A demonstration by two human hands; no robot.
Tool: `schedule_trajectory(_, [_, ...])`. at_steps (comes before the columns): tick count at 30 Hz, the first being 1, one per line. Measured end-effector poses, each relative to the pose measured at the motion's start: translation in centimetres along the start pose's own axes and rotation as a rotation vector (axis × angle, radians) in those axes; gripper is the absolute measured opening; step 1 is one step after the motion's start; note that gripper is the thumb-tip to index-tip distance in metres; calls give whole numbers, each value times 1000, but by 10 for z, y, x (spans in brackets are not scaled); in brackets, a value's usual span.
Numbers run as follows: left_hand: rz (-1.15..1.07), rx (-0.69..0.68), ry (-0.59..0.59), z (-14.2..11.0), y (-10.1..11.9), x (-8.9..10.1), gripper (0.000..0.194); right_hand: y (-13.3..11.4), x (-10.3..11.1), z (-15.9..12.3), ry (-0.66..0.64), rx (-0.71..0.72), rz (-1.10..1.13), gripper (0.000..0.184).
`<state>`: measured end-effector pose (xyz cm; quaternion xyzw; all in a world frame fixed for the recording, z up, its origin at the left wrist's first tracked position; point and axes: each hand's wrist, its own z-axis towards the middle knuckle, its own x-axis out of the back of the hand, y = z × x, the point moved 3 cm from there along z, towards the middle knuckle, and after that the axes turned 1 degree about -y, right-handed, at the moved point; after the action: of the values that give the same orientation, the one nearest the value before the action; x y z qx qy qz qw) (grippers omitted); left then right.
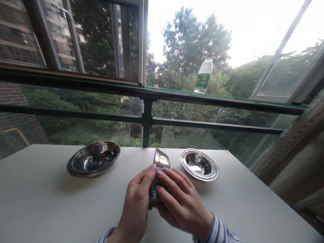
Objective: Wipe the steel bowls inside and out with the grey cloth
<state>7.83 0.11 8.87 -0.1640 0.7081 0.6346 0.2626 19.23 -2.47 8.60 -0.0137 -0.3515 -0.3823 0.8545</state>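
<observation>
Just above the middle of the white table, both my hands are closed around one small object. Its upper end is a shiny metal piece (162, 159) with a slanted top edge, and I cannot make out its exact kind. Below that, a dark, grey-speckled part (153, 195) shows between my palms; it may be cloth or a cover. My left hand (138, 200) grips the left side, thumb pressed up near the metal. The fingers of my right hand (178, 195) lie wrapped across the front and right side, hiding much of it.
A wide steel bowl (76, 167) with a small label inside sits at the left. To the right stands a smaller rimmed steel bowl (186, 161). Beyond the white table (83, 212) runs a dark railing (172, 97), with a green-labelled plastic bottle (203, 79) by it. A curtain hangs right.
</observation>
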Motion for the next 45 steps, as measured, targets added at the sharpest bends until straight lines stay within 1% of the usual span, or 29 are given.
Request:
schedule_trajectory(3, [-36,-21,26,1,4,0,22,3,2,0,18,-14,12,31])
schedule_trajectory(6, [-64,-4,23,3,7,1,25,4,2,0,25,-22,18,33])
schedule_trajectory(8, [-61,3,27,4,9,1,27,3,1,0,26,-11,13,32])
schedule_trajectory(13, [-52,-10,87,4,10,2,25,-2,-1,0,44,7,13,31])
schedule_trajectory(15, [-41,-22,80,3,9,2,25,-1,-2,-1,38,-3,32,33])
schedule_trajectory(17, [-19,-27,57,2,7,2,25,4,-2,-2,25,-46,54,34])
schedule_trajectory(21, [36,30,44,-1,2,0,25,20,0,-5,28,-227,143,34])
schedule_trajectory(23, [49,41,58,-1,2,0,25,22,2,-6,36,-258,184,35])
schedule_trajectory(25, [33,22,66,0,3,1,24,18,2,-5,35,-203,188,37])
schedule_trajectory(28, [4,-12,60,2,5,3,20,9,2,-4,37,-64,164,35])
schedule_trajectory(30, [8,-10,49,1,4,3,20,9,2,-4,41,-53,166,33])
schedule_trajectory(31, [17,-4,41,0,2,2,20,12,3,-4,47,-92,177,33])
schedule_trajectory(34, [47,34,8,-4,-2,-3,22,28,5,-5,74,-310,237,32])
schedule_trajectory(35, [56,45,5,-5,-3,-4,23,31,6,-5,86,-355,252,32])
schedule_trajectory(36, [62,50,15,-5,-4,-5,24,32,6,-6,91,-364,261,32])
schedule_trajectory(37, [64,50,27,-5,-4,-4,24,31,7,-5,89,-338,261,33])
schedule_trajectory(40, [51,22,39,-3,-2,-1,22,18,7,-4,81,-144,225,34])
schedule_trajectory(42, [38,2,37,-1,-1,1,20,12,7,-3,77,-55,197,33])
schedule_trajectory(43, [38,3,36,-2,-1,1,21,12,7,-3,78,-52,190,33])
schedule_trajectory(44, [46,13,33,-2,-1,1,22,15,7,-4,81,-85,191,33])
schedule_trajectory(45, [59,26,34,-3,-2,0,22,19,7,-4,81,-150,198,33])
